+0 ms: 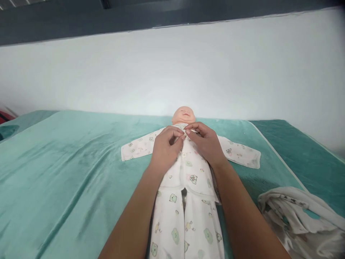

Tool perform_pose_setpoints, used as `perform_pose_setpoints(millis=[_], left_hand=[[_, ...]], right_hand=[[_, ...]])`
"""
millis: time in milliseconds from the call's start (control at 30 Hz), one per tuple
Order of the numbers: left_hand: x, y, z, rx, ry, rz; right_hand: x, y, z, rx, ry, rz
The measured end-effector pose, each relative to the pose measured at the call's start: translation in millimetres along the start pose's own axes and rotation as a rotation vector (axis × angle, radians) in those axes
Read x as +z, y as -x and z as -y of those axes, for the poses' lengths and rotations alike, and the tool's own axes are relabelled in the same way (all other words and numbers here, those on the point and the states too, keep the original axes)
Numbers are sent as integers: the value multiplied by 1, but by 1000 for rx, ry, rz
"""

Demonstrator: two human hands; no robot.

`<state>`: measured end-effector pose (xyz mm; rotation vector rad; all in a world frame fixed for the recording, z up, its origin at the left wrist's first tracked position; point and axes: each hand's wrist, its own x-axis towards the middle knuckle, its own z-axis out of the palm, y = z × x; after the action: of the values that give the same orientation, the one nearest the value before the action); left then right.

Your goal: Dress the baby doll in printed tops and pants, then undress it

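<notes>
A baby doll (184, 114) lies on its back, its head towards the wall. It is dressed in a white printed baby shirt (196, 172) and matching white trousers (172, 223). Both sleeves stretch out to the sides. My left hand (167, 145) and my right hand (202, 141) meet at the upper chest, thumbs and index fingers pinched on the shirt's front opening. A small button seems to lie between the fingertips, mostly hidden by them. Lower down the front, another button (184, 155) shows. Below it the shirt's front edges part at the hem.
A light green plush blanket (81, 162) with creases on the left covers the bed surface. Darker green cloth (302, 158) lies to the right. A crumpled white garment (302, 216) rests at the lower right. Behind the doll's head stands a white wall (167, 72).
</notes>
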<state>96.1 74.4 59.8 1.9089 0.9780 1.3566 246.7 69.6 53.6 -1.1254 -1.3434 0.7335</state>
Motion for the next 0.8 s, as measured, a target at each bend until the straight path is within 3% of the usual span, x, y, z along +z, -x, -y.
perform_pose_setpoints(millis=[100, 200, 433, 600, 700, 800], left_hand=[[-1, -1, 1, -125, 131, 19], [-1, -1, -1, -199, 107, 13], [-7, -1, -6, -181, 99, 84], [-22, -2, -14, -150, 43, 332], [-31, -3, -18, -123, -13, 491], [-40, -3, -15, -141, 55, 564]], right_hand=[[0, 0, 1, -1, 0, 7], [0, 1, 1, -7, -26, 17], [-2, 0, 1, -38, -156, -51], [-4, 0, -1, -61, -289, -138], [-5, 0, -1, -62, -262, -150], [-6, 1, 3, -69, -187, -138]])
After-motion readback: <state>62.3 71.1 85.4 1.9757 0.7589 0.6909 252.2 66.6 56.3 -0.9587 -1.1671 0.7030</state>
